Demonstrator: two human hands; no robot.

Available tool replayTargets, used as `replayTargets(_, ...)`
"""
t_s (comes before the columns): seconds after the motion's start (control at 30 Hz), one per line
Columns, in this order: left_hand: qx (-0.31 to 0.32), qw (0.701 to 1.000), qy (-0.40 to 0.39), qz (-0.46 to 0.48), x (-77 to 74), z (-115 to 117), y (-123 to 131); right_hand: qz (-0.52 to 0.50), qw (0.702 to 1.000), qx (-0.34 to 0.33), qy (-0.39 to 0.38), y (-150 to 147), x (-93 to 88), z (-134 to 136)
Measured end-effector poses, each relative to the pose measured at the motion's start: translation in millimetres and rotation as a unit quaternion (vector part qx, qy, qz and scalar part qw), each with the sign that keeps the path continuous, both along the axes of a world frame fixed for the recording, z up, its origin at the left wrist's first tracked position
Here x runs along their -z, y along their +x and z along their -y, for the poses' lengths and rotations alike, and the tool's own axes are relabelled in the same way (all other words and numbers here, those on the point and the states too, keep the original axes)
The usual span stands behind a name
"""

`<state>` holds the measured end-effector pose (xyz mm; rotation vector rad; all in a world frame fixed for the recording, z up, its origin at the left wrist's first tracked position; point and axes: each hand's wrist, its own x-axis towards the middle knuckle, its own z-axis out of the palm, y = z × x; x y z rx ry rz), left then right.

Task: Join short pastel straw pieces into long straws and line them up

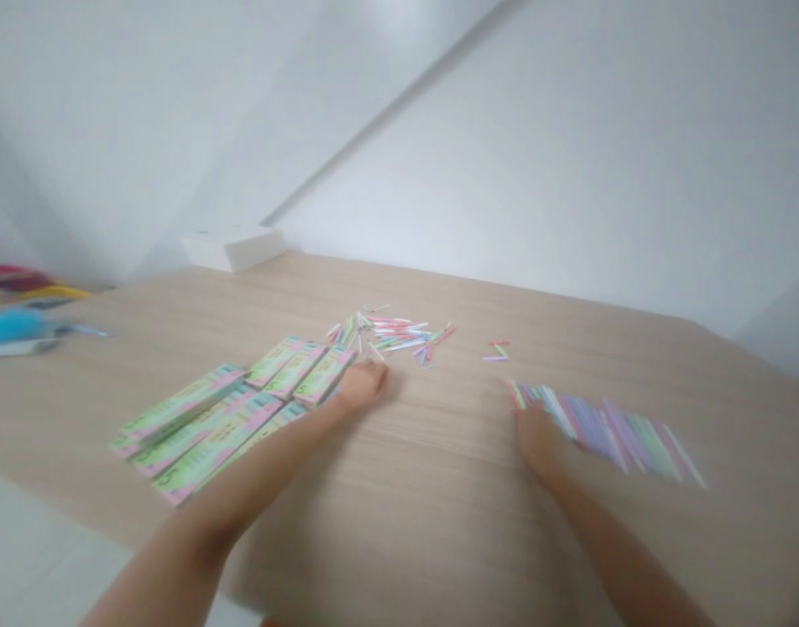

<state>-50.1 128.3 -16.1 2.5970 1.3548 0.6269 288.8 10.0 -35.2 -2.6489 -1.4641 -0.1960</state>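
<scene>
My left hand (365,383) rests at the right end of a group of long green-and-pink boxes (325,374), with its fingers curled but smeared by motion. A loose pile of short, thin coloured sticks (399,333) lies just beyond it. On the right, my right hand (536,428) is at the left end of a long row of coloured sticks (592,424) laid side by side. Its fingertips seem to touch that end, though blur hides whether they grip any. A few single sticks (499,352) lie apart, above the row.
More green-and-pink boxes (210,435) lie side by side on the wooden table (399,505). A white box (233,247) stands at the back against the wall. At the far left are a blue item (11,325) and some red and yellow things (21,283), all blurred.
</scene>
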Motion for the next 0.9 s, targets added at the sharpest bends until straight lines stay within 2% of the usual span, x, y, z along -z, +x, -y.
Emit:
replayTargets(0.1, -0.030, 0.998, 0.044, -0.023, 1.2, -15, -8, 0.009, 0.999, 0.038, -0.004, 10, 6.6, 5)
replayTargets(0.2, -0.136, 0.988, 0.063, -0.020, -3.4, -39, -11, 0.032, 0.999, 0.033, -0.011, 11, 16.9, 5)
replayTargets(0.3, -0.226, 0.973, 0.028, -0.033, -10.4, -69, -9, 0.054, 0.998, 0.007, -0.020, 8, 25.3, 3)
replayTargets(0.37, -0.245, 0.968, -0.017, -0.056, -13.4, -91, -6, 0.056, 0.998, 0.002, -0.025, 7, 28.0, 1)
replayTargets(0.47, -0.232, 0.966, -0.059, -0.093, -13.7, -119, 2, 0.047, 0.999, -0.009, -0.022, 7, 28.4, -2)
replayTargets(0.57, -0.214, 0.964, -0.074, -0.137, -11.1, -138, 14, 0.029, 1.000, 0.005, -0.008, 7, 27.0, -4)
replayTargets(0.7, -0.172, 0.962, -0.064, -0.203, -7.5, -152, 31, 0.031, 0.999, 0.031, 0.028, 8, 26.4, 0)
replayTargets(0.9, -0.110, 0.956, -0.049, -0.269, -6.2, -161, 41, 0.087, 0.992, 0.009, 0.090, 16, 34.6, 10)
